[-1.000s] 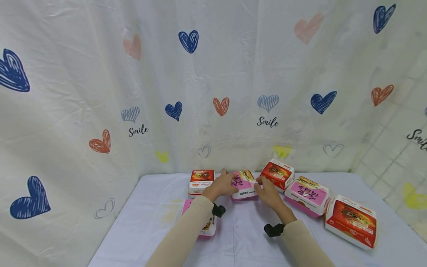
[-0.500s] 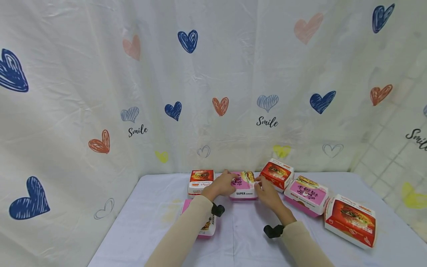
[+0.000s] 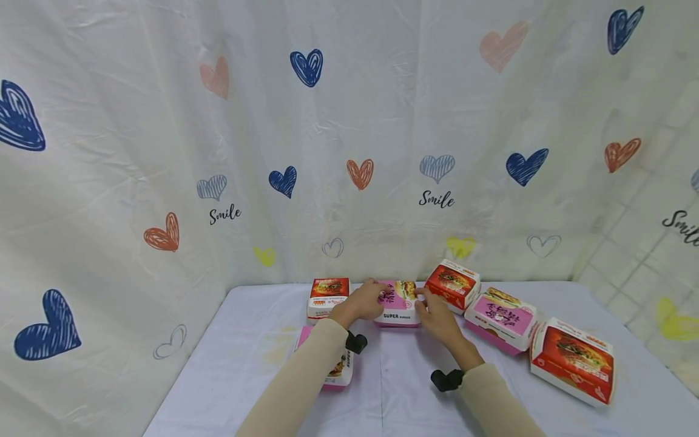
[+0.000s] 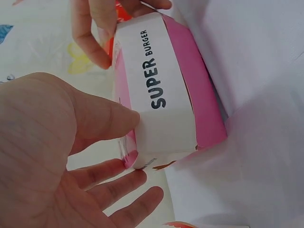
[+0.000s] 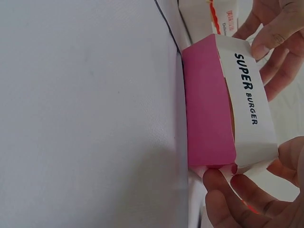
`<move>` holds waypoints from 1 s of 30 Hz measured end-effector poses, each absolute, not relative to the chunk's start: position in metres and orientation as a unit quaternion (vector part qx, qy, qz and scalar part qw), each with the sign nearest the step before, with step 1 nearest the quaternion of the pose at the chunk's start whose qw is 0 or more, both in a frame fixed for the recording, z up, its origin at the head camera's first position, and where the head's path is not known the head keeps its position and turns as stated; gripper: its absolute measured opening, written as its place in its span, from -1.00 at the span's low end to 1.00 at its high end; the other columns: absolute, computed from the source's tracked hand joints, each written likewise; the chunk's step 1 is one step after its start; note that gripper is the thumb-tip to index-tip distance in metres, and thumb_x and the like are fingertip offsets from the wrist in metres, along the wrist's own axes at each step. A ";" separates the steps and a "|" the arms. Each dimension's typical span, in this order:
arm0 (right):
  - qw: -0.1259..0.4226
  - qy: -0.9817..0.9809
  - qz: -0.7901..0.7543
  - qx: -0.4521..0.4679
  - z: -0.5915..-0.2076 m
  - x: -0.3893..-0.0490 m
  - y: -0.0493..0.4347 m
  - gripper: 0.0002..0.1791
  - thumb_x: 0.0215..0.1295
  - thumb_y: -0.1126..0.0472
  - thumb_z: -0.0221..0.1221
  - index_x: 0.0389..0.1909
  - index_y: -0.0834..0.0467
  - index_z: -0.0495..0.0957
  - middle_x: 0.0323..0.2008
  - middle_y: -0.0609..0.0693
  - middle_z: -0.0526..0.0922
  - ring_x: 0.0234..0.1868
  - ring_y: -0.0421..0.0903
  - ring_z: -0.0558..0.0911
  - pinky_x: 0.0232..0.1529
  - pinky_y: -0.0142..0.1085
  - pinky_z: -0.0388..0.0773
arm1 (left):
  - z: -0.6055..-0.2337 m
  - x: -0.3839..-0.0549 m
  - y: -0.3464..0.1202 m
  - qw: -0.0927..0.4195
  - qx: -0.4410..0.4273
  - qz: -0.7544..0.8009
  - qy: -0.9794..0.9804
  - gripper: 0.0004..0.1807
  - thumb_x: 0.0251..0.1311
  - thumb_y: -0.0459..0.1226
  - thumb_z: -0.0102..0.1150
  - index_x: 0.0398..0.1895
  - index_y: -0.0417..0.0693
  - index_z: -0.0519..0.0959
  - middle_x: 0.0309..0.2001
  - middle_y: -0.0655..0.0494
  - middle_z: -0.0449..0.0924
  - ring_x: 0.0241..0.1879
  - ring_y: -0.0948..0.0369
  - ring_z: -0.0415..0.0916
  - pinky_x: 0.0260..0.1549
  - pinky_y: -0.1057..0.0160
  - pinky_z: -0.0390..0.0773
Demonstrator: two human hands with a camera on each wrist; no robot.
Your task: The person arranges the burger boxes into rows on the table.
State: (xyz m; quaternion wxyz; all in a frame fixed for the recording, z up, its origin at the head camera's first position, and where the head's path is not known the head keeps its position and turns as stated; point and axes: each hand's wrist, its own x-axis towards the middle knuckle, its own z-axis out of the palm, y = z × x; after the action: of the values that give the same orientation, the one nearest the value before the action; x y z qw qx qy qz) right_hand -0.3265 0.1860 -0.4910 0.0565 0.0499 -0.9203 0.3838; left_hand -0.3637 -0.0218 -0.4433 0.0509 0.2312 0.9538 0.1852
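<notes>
Left hand (image 3: 358,305) and right hand (image 3: 438,317) each pinch an end of the box (image 4: 203,90); I'd press the lid (image 5: 253,102) evenly, lightly.

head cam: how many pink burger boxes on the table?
3: the SUPER BURGER box between left hand and right hand; a pink box partly hidden by the left sleeve; the middle box of the row on the right. Either sleeve could hide more.

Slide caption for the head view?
Left hand and right hand hold a pink-and-white burger box between them; five more boxes sit on the table.
</notes>
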 end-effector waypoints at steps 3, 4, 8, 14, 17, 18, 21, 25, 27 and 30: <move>0.051 -0.919 0.388 0.046 -0.490 -0.326 0.185 -0.54 0.57 0.08 -0.01 0.40 0.10 0.35 0.10 0.24 0.60 -0.01 0.10 0.56 0.02 0.03 0.60 | -0.443 -0.364 -0.022 0.053 0.233 0.188 0.953 -0.41 0.21 -0.39 0.17 0.36 0.07 0.53 0.36 -0.01 0.42 0.11 0.17 0.41 0.22 0.17 0.48; 0.051 -0.919 0.388 0.046 -0.490 -0.326 0.185 -0.54 0.57 0.08 0.00 0.40 0.10 0.35 0.09 0.24 0.60 -0.03 0.09 0.55 0.00 0.00 0.61 | -0.442 -0.364 -0.021 0.054 0.233 0.189 0.952 -0.41 0.21 -0.40 0.17 0.36 0.06 0.53 0.37 -0.01 0.42 0.12 0.17 0.41 0.23 0.16 0.48; 0.061 -0.919 0.386 0.050 -0.490 -0.326 0.184 -0.54 0.56 0.09 0.01 0.39 0.14 0.38 0.01 0.21 0.62 -0.13 0.04 0.55 -0.16 -0.15 0.59 | -0.440 -0.362 -0.021 0.055 0.236 0.192 0.951 -0.43 0.21 -0.41 0.15 0.34 0.03 0.54 0.37 -0.02 0.44 0.17 0.15 0.43 0.29 0.13 0.46; 0.059 -0.916 0.393 0.054 -0.490 -0.325 0.185 -0.55 0.55 0.11 0.03 0.36 0.15 0.38 -0.16 0.14 0.61 -0.29 -0.03 0.52 -0.34 -0.28 0.48 | -0.441 -0.361 -0.020 0.054 0.231 0.206 0.949 -0.54 0.34 -0.23 0.20 0.30 0.00 0.56 0.34 -0.02 0.46 0.25 0.12 0.45 0.35 0.08 0.44; 0.058 -0.914 0.397 0.055 -0.489 -0.326 0.186 -0.53 0.54 0.11 0.06 0.36 0.18 0.37 -0.11 0.18 0.62 -0.27 -0.02 0.55 -0.31 -0.24 0.53 | -0.442 -0.360 -0.019 0.053 0.219 0.212 0.951 -0.54 0.36 -0.10 0.25 0.29 0.04 0.56 0.31 -0.04 0.45 0.22 0.09 0.48 0.31 0.04 0.48; 0.057 -0.914 0.398 0.054 -0.489 -0.327 0.187 -0.51 0.52 0.10 0.08 0.37 0.19 0.36 -0.07 0.20 0.61 -0.24 0.00 0.56 -0.27 -0.21 0.55 | -0.442 -0.359 -0.018 0.053 0.214 0.213 0.952 -0.54 0.36 -0.08 0.26 0.29 0.06 0.56 0.28 -0.04 0.45 0.19 0.10 0.49 0.30 0.03 0.49; 0.060 -0.914 0.398 0.057 -0.490 -0.329 0.188 -0.46 0.50 0.09 0.12 0.39 0.23 0.34 0.09 0.29 0.54 -0.08 0.09 0.59 -0.07 -0.03 0.62 | -0.442 -0.358 -0.018 0.050 0.204 0.214 0.954 -0.51 0.35 -0.04 0.28 0.31 0.10 0.54 0.22 -0.05 0.45 0.09 0.10 0.51 0.24 0.01 0.53; 0.056 -0.913 0.399 0.061 -0.490 -0.330 0.189 -0.39 0.48 0.09 0.15 0.43 0.27 0.28 0.25 0.35 0.42 0.07 0.19 0.57 0.12 0.14 0.57 | -0.443 -0.357 -0.018 0.045 0.195 0.214 0.956 -0.41 0.35 -0.05 0.28 0.40 0.06 0.45 0.25 -0.06 0.46 0.13 0.08 0.51 0.26 0.00 0.53; 0.049 -0.913 0.400 0.063 -0.489 -0.330 0.189 -0.36 0.48 0.08 0.14 0.45 0.27 0.26 0.30 0.37 0.38 0.11 0.21 0.56 0.15 0.16 0.56 | -0.443 -0.357 -0.018 0.042 0.191 0.214 0.957 -0.36 0.35 -0.05 0.29 0.44 0.03 0.40 0.28 -0.06 0.46 0.17 0.08 0.51 0.28 0.01 0.51; 0.037 -0.913 0.400 0.067 -0.488 -0.330 0.189 -0.32 0.50 0.06 0.13 0.49 0.27 0.20 0.40 0.39 0.31 0.23 0.28 0.51 0.22 0.21 0.50 | -0.444 -0.357 -0.018 0.039 0.184 0.215 0.958 -0.30 0.34 -0.06 0.30 0.48 -0.05 0.34 0.31 -0.05 0.46 0.19 0.09 0.49 0.31 0.04 0.49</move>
State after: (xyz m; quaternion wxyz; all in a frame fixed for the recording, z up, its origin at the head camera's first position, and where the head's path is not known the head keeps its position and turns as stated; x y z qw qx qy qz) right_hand -0.3298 0.1892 -0.4881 0.0371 0.0672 -0.9132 0.4003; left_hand -0.3572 -0.0180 -0.4438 0.0388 0.1839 0.9583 0.2152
